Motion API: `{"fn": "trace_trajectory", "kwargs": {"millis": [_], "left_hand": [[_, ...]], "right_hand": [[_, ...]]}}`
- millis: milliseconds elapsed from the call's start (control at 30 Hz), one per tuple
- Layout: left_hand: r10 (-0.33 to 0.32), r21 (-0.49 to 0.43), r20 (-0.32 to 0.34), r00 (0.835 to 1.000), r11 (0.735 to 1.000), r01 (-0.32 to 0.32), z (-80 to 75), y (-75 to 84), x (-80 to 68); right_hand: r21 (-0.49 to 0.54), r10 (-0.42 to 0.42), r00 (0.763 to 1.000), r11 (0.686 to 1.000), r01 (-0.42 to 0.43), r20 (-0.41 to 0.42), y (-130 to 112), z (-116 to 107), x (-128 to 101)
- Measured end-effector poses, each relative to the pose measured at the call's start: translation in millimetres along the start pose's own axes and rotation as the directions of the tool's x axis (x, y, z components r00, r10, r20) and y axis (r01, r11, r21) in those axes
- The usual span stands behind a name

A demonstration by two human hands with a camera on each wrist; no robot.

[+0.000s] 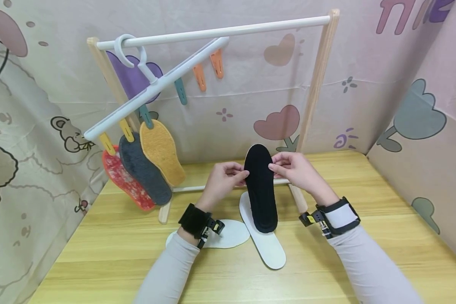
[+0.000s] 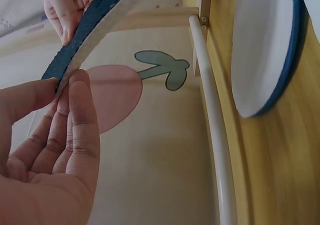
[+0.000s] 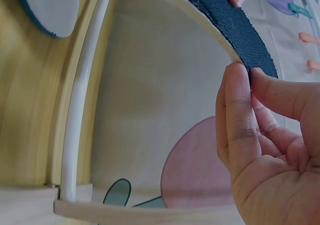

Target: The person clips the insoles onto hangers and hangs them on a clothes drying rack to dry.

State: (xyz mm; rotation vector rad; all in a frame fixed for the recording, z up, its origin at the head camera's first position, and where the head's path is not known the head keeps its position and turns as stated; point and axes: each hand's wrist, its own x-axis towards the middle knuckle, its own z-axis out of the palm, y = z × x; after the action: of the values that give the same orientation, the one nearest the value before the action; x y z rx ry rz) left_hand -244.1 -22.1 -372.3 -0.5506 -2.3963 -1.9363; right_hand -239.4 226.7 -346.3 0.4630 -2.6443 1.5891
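Both hands hold up a black insole [image 1: 261, 190] by its edges, near its upper end. The left hand [image 1: 225, 180] pinches its left edge between thumb and fingers; the right hand [image 1: 294, 169] pinches the right edge. In the wrist views the insole [image 2: 95, 25] looks dark blue on one face and pale on the other. Below it on the table lies a white insole [image 1: 267, 251], partly hidden by the black one. Another white insole [image 1: 229, 236] lies to the left, partly behind the left wrist.
A wooden rack [image 1: 319, 84] with a white top rod stands behind. From it a white hanger [image 1: 159, 84] hangs tilted, with several clips. Clipped at its left are a red insole [image 1: 127, 181], a grey insole [image 1: 144, 169] and a yellow insole [image 1: 161, 150]. Orange clips [image 1: 199, 77] hang farther right.
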Motion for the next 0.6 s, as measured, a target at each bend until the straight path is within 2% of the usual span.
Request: {"fn": "trace_trajectory", "kwargs": {"millis": [600], "left_hand": [[0.027, 0.049, -0.018, 0.999, 0.998, -0.027, -35.7, 1.2, -3.4]], "right_hand": [[-0.006, -0.023, 0.999, 1.000, 0.023, 0.042, -17, 21, 21]]}}
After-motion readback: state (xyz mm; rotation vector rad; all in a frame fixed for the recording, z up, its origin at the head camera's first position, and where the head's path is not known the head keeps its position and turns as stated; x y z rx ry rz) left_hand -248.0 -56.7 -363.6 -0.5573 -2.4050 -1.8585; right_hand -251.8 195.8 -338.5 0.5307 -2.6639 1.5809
